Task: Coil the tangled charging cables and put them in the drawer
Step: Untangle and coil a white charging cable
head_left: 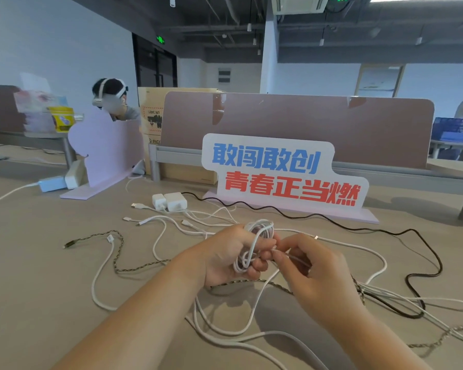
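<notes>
The pale wooden table [38, 263] is filling the lower half of the view, and a brownish divider panel [305, 124] is standing along its far edge. In front of the panel, toward the far right of the table, a white sign [278, 174] with blue and red Chinese characters is standing upright on a lilac base. A lilac cloud-shaped board [110, 150] is standing toward the far left corner.

Two bare forearms are reaching in from the near edge, and the hands are meeting above the middle of the table. The left hand [225, 255] is closing its grip round a white coil [262, 228], whose loops are passing over its fingers, raised off the table. The right hand [313, 273] is keeping a narrow grip, thumb and forefinger pinching the free strand [296, 259] just beside the coil.

A black cable [439, 260] is snaking from the sign's foot toward the right edge and curling back. A brown braided cable [115, 259] is lying left of the hands and running under the wrists toward the near right corner. Loose white cables [94, 284] are sprawling tangled around and beneath both hands. Two white charger plugs [174, 201] are sitting side by side, touching, between the hands and the far edge
</notes>
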Tool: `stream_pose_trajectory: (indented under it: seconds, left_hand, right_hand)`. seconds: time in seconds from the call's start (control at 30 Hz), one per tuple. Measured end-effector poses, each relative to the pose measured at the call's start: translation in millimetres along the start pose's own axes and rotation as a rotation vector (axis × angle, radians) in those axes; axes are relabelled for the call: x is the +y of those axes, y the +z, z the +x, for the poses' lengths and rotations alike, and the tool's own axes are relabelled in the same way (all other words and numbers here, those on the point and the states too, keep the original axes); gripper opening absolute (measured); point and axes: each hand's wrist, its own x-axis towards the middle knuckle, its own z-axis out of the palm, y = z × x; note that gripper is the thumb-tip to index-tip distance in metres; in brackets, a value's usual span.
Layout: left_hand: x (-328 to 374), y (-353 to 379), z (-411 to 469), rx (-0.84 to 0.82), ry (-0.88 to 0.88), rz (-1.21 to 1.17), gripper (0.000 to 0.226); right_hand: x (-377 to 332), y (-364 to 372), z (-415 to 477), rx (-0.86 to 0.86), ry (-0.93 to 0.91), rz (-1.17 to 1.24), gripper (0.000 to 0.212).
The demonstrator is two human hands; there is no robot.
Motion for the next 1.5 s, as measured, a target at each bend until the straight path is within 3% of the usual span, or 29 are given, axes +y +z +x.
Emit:
stream_pose_trajectory:
  seconds: [0.1,0.2,0.27,0.47,0.53,0.6,0.63,0.7,0.77,0.87,0.93,1.03,1.17,1.2,1.27,1.33,1.37,1.43,1.5]
  left_hand:
    - [5,-3,-3,-0.079,0.136,-0.152,0.011]
    - [16,-14,-8,-0.186,0.366,-0.447,0.028]
    - [24,-25,-12,-0.217,0.544,-0.619,0.027]
    - [25,-53,-12,-0.068,0.832,-0.968,0.026]
    - [24,-58,-11,-0.025,0.864,-1.063,0.023]
    - [25,-60,-11,0.069,0.831,-1.102,0.006]
    - [25,-57,-10,0.135,0.785,-1.095,0.009]
    - [22,-51,-3,0.287,0.608,-0.968,0.029]
    - [16,-41,4,0.468,0.358,-0.663,0.031]
    - [3,-30,12,0.801,0.058,0.208,0.023]
    - [-7,-30,15,0.936,0.020,0.719,0.035]
    - [-15,-43,15,1.022,-0.038,0.933,0.062]
    - [-18,-56,13,1.130,-0.351,1.275,0.087]
    - [-15,-53,12,1.167,-0.279,1.343,0.086]
    - [-8,-38,9,1.216,0.205,1.371,0.070]
    - [-2,-15,6,1.115,0.744,1.261,0.045]
    - [0,0,3,0.977,0.882,1.173,0.037]
    - [-3,26,-3,0.649,0.851,1.058,0.029]
    - [-9,37,-1,0.464,0.680,1.061,0.019]
  right_hand:
    - [8,0,0,-0.051,0.073,0.027,0.007]
    - [28,3,2,-0.310,0.322,-0.047,0.006]
    - [39,4,4,-0.427,0.392,-0.163,0.012]
    - [51,-4,12,-0.230,0.505,-0.296,0.015]
    - [55,-8,11,-0.176,0.550,-0.280,0.017]
    - [53,-14,11,-0.044,0.555,-0.198,0.020]
    - [50,-16,12,0.049,0.532,-0.144,0.022]
    - [40,-20,17,0.241,0.490,0.012,0.022]
    - [27,-24,21,0.380,0.459,0.195,0.021]
    - [9,-30,23,0.481,0.402,0.401,0.019]
    - [1,-32,22,0.525,0.357,0.472,0.019]
    - [-9,-37,21,0.561,0.321,0.555,0.020]
    - [-17,-43,25,0.571,0.315,0.634,0.020]
    - [-18,-43,26,0.566,0.317,0.649,0.019]
    - [-20,-42,28,0.540,0.327,0.672,0.019]
    - [-20,-40,28,0.492,0.341,0.685,0.019]
    - [-20,-38,28,0.464,0.343,0.685,0.019]
    - [-20,-36,27,0.412,0.342,0.670,0.020]
    - [-20,-35,27,0.388,0.340,0.650,0.020]
